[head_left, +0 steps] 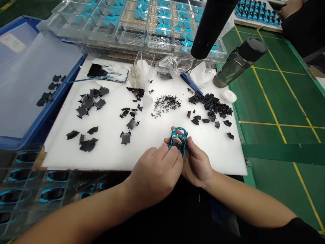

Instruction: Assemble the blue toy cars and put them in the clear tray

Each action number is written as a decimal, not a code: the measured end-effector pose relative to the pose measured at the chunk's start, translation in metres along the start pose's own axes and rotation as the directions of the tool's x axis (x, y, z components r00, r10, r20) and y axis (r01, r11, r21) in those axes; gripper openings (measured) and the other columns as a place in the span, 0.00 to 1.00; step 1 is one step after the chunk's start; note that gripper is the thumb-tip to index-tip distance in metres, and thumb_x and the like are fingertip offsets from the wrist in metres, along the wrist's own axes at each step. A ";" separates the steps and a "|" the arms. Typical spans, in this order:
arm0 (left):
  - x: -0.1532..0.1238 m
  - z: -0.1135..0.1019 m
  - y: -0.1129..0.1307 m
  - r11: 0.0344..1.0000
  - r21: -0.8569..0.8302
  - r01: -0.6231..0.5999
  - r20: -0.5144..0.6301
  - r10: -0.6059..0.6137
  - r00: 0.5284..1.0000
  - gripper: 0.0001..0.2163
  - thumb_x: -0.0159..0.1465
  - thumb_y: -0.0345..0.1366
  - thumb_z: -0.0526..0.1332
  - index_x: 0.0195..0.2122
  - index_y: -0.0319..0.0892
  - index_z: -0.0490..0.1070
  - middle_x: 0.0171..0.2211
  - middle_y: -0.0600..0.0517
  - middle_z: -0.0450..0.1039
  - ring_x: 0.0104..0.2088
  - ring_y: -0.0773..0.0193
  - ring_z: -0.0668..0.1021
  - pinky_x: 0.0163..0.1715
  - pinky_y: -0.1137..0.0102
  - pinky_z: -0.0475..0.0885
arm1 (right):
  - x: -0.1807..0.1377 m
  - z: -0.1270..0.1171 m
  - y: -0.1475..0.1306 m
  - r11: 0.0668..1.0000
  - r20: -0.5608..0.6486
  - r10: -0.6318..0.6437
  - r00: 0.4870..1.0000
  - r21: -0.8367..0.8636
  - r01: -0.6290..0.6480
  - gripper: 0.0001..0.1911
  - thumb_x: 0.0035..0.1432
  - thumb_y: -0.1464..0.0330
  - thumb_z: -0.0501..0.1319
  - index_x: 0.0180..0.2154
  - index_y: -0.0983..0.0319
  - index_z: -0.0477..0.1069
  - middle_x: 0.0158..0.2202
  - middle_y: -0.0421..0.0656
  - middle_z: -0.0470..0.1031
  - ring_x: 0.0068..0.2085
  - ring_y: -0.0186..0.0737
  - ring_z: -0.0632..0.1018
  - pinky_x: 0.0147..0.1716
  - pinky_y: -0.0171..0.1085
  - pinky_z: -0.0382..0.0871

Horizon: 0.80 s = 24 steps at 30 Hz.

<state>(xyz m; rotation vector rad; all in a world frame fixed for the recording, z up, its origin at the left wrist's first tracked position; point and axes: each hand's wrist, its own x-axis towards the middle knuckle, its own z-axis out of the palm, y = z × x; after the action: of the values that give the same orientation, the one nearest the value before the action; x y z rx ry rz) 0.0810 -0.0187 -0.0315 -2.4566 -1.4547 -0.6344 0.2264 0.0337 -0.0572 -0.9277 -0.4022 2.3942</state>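
Observation:
My right hand (199,164) holds a glossy blue toy car shell (180,132) above the front of the white work board, its fingers wrapped behind the shell. Inside the shell sits a dark plastic piece (177,143). Over the shell's near end my left hand (157,169) is closed, fingertips pressed together at that dark piece; whatever they pinch is hidden. Beyond the hands lies a scatter of tiny black screws or pins (167,102). Flat black plastic parts (125,137) lie left of the hands, and a heap of curved black parts (213,105) lies to the right.
A black cylindrical tool (210,30) hangs over the board's back. Behind stand clear compartment trays (159,42) with blue parts. A bottle (238,62), blue cutter (191,84), glass jar (135,78) and blue bin (25,135) surround the board. Another person's hand (290,8) shows at upper right.

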 end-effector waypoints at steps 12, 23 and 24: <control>0.001 0.006 -0.001 0.993 -0.108 0.055 0.051 -0.050 0.997 0.09 0.64 0.23 0.54 0.40 0.36 0.73 0.27 0.50 0.72 0.28 0.60 0.71 0.23 0.64 0.63 | 0.000 -0.002 0.001 1.000 -0.006 -0.010 1.000 -0.025 0.010 0.22 0.67 0.52 0.53 0.57 0.50 0.69 0.47 0.43 0.79 0.50 0.44 0.78 0.52 0.46 0.72; 0.002 0.005 -0.006 0.987 -0.146 0.061 0.083 -0.049 0.995 0.10 0.64 0.23 0.54 0.38 0.36 0.74 0.30 0.49 0.75 0.28 0.58 0.72 0.23 0.62 0.64 | 0.000 -0.001 0.001 1.000 0.023 -0.015 1.000 0.013 0.014 0.21 0.67 0.53 0.53 0.58 0.49 0.67 0.48 0.43 0.79 0.51 0.44 0.78 0.54 0.47 0.70; 0.001 0.005 -0.006 0.987 -0.146 0.061 0.079 -0.050 0.996 0.10 0.64 0.23 0.53 0.38 0.36 0.74 0.30 0.48 0.75 0.28 0.58 0.73 0.23 0.62 0.64 | 0.000 0.000 0.001 1.000 0.021 -0.015 1.000 0.022 0.014 0.21 0.67 0.53 0.53 0.58 0.49 0.67 0.48 0.43 0.79 0.51 0.44 0.78 0.54 0.47 0.70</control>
<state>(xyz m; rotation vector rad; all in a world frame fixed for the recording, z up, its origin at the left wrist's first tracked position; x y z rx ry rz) 0.0782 -0.0127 -0.0358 -2.5859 -1.5613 -0.6921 0.2260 0.0328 -0.0581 -0.8869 -0.3890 2.3924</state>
